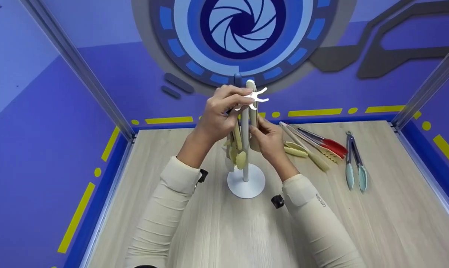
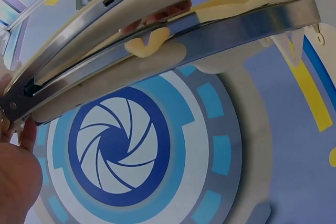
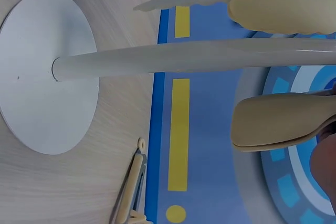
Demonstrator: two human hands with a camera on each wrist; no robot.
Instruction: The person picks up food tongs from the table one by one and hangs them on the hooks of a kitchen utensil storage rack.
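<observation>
A white stand has a round base, an upright pole and a ring of curved hooks on top. My left hand is at this top, its fingers over the hooks and its thumb beside one hook in the left wrist view. My right hand grips beige tongs upright along the right of the pole; their flat heads point down. On the pole's left hang other tongs with pale yellow heads. Metal-sided tongs cross the left wrist view, their joint end close to my left fingers.
To the right on the wooden table lie red-tipped tongs, yellow tongs, long beige tongs and light-blue-tipped tongs. Blue panels with metal frame posts enclose the table at the back and sides.
</observation>
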